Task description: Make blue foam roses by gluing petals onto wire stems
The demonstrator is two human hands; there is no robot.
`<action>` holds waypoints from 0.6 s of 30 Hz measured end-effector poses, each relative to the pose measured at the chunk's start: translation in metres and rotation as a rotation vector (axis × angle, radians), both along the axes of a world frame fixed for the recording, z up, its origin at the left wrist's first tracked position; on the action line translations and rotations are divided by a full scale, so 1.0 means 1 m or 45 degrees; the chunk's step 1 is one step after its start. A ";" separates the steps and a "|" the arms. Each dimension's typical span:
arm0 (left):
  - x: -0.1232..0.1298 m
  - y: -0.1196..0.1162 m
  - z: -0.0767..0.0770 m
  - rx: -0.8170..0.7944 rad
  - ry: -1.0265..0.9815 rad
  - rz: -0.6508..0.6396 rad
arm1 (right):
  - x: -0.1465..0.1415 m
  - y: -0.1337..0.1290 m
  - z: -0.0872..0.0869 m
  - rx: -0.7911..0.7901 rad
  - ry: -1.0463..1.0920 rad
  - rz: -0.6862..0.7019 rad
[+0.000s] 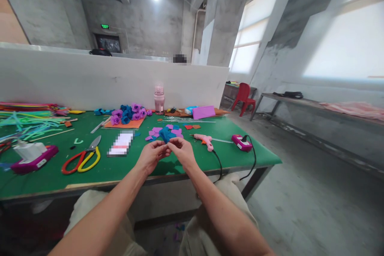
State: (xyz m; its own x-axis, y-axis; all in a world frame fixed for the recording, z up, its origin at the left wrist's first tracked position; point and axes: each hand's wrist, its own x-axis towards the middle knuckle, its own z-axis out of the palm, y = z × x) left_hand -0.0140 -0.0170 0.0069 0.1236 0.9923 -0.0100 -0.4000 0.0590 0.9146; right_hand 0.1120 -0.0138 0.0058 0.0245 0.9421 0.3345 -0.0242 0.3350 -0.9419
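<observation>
Both my hands meet above the front of the green table. Between the fingertips of my left hand (153, 155) and my right hand (181, 150) is a blue paper flower (165, 134), pinched at its lower end. Its petals point up and away from me. Purple paper pieces (155, 131) and a few blue ones lie just behind it. To the right of my right hand lies a pink glue gun (204, 141) with a clear glue stick at its back. Finished-looking purple and blue paper flowers (126, 115) rest on an orange sheet (124, 125) farther back.
Scissors (87, 156) with red and yellow handles and a blurred phone (121, 144) lie on the left. Power strips (241, 143) sit at both sides, with a cord over the front edge. A pink bottle (159, 100) stands before the white partition (120, 80). Coloured strips (30, 128) cover the far left.
</observation>
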 end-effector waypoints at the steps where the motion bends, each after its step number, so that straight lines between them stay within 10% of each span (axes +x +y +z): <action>1: 0.000 0.000 0.000 0.000 -0.003 0.003 | 0.000 0.000 0.000 0.003 -0.003 -0.008; 18: 0.004 -0.002 0.002 0.027 -0.014 -0.030 | 0.000 -0.001 -0.002 0.090 -0.159 -0.182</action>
